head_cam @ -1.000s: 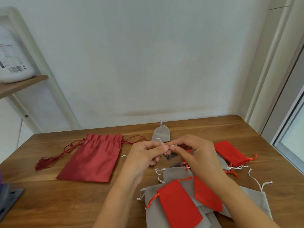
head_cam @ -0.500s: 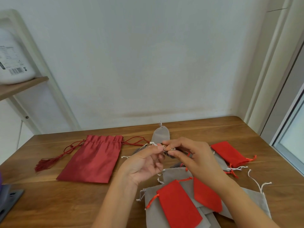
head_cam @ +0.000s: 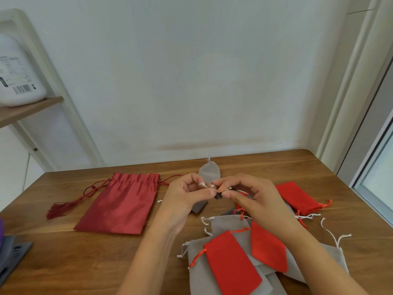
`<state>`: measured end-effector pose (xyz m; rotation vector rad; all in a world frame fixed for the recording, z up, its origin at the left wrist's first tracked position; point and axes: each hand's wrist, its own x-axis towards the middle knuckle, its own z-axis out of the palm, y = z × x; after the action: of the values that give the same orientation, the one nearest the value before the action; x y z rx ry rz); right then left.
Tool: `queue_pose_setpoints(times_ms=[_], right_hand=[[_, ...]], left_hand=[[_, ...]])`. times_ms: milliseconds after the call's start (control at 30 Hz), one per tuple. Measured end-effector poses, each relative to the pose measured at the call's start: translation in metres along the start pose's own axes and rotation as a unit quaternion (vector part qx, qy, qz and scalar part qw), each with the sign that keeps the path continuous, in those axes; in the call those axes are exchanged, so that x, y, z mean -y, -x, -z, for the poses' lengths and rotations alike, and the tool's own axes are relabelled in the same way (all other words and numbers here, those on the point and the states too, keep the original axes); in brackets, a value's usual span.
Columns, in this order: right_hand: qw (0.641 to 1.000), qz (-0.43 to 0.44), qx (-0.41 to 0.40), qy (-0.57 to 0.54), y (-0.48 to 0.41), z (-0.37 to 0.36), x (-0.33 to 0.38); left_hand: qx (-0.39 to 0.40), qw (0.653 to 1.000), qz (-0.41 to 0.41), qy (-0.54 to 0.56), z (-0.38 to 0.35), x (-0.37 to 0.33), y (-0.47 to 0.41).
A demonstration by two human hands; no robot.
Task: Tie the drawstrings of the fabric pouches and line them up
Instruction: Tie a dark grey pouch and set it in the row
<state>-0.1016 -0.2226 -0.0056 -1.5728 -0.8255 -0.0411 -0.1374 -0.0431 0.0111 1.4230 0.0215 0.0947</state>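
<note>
Left hand (head_cam: 185,199) pinches white drawstring (head_cam: 203,185) end; right hand (head_cam: 257,199) pinches other end. Cord runs left-right. Dark grey pouch (head_cam: 199,208) hangs between, just below fingertips; both hands equally near.

Legible text: none; no word, brand or number can be made out.
White container (head_cam: 20,67) on the wooden shelf (head_cam: 32,108): rows of small dark print on its side, too blurred to read.
Barcode (head_cam: 22,89): black bars low on the container's side; any digits are illegible.
Symbols beside the barcode: two small round marks, unreadable.
</note>
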Motion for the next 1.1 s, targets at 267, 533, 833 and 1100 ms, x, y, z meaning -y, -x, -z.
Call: queue_pose_setpoints(times_ms=[267, 533, 833, 1100], right_hand=[[0.999, -0.027, -0.009, 0.03, 0.0, -0.005, -0.002], [0.984, -0.094, -0.077, -0.13, -0.009, -0.004, -0.001], [0.964, -0.195, -0.007, -0.183, -0.008, 0.009, 0.002], [0.975, -0.182, 0.008, -0.124, -0.008, 0.005, 0.0]], left_hand=[[-0.023, 0.987, -0.083, -0.136, -0.002, 0.004, -0.002], [-0.032, 0.96, -0.184, -0.21, -0.003, 0.006, 0.004], [-0.013, 0.927, -0.231, -0.295, -0.009, 0.006, 0.011], [-0.018, 0.917, -0.243, -0.317, -0.012, 0.005, 0.012]])
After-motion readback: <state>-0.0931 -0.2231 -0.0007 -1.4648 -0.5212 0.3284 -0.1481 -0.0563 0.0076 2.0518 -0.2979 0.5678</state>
